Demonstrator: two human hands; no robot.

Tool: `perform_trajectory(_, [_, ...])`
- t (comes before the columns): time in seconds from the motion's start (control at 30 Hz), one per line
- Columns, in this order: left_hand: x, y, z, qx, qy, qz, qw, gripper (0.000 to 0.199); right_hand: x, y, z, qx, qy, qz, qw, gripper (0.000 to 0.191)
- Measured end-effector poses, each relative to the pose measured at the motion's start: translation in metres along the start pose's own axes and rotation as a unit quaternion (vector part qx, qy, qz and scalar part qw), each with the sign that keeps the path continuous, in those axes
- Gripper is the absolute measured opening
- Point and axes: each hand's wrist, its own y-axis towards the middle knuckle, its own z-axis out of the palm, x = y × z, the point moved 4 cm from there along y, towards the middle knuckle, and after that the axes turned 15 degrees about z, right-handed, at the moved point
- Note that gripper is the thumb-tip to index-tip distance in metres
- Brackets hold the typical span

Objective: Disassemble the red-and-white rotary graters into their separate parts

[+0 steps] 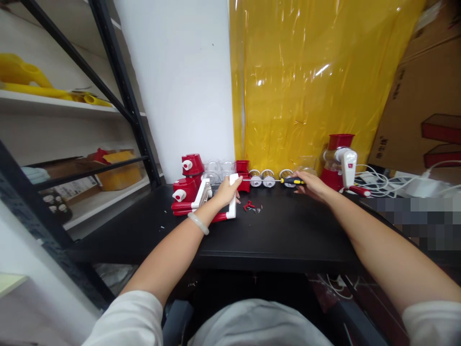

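My left hand is wrapped round a white crank handle with a red grip, held just over the black table. In my right hand is a screwdriver with a black and yellow handle. Its long shaft points left, and the tip reaches the top of the white handle by my left fingers. Small red parts and loose screws lie on the table between my hands. More white and red handles rest left of my left hand.
Red housings, clear cups and metal drums line the back of the black table. An assembled red and white grinder stands back right, beside white cables. A shelf rack rises at left.
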Motion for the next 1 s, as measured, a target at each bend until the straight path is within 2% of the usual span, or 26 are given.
perform_trajectory(0.07, [-0.002,-0.001,0.001,0.001,0.003,0.004,1.000,0.064,0.002,-0.003,-0.001,0.016,0.044,-0.014,0.999,0.020])
perform_trajectory(0.2, [-0.007,-0.005,0.003,0.012,0.004,0.010,1.000,0.055,0.010,-0.011,-0.002,0.050,0.128,-0.046,0.989,0.038])
perform_trajectory(0.3, [-0.009,-0.006,0.004,0.017,0.009,0.012,1.000,0.053,0.012,-0.012,-0.002,0.039,0.136,-0.055,0.988,0.040])
perform_trajectory(0.37, [-0.007,-0.005,0.004,0.013,0.007,0.007,1.000,0.053,0.010,-0.009,-0.003,0.014,0.120,-0.041,0.992,0.027])
perform_trajectory(0.4, [-0.006,-0.004,0.003,0.011,0.006,0.003,1.000,0.053,0.009,-0.006,-0.003,-0.001,0.104,-0.033,0.994,0.027])
perform_trajectory(0.5, [-0.002,-0.002,0.003,0.012,0.008,0.000,1.000,0.054,0.003,0.004,-0.006,-0.053,0.022,-0.018,0.998,0.053])
perform_trajectory(0.53, [0.000,-0.002,0.002,0.014,0.012,0.001,1.000,0.055,0.002,0.006,-0.007,-0.065,-0.011,-0.022,0.998,0.055])
perform_trajectory(0.63, [0.001,-0.001,0.002,0.014,0.024,0.005,1.000,0.053,-0.001,0.008,-0.006,-0.068,-0.063,-0.038,0.995,0.041])
perform_trajectory(0.7, [-0.001,-0.002,0.002,0.014,0.021,0.006,1.000,0.052,0.000,0.005,-0.005,-0.058,-0.033,-0.039,0.997,0.024])
perform_trajectory(0.77, [-0.004,-0.003,0.003,0.016,0.016,0.007,1.000,0.050,0.002,0.000,-0.003,-0.039,0.040,-0.038,0.998,0.010])
perform_trajectory(0.9, [-0.009,-0.008,0.006,0.029,0.024,0.009,0.999,0.050,0.009,-0.007,-0.005,0.013,0.179,-0.038,0.983,0.029])
perform_trajectory(1.0, [-0.010,-0.011,0.010,0.039,0.025,0.006,0.999,0.051,0.010,-0.005,-0.009,0.016,0.191,-0.043,0.981,0.025])
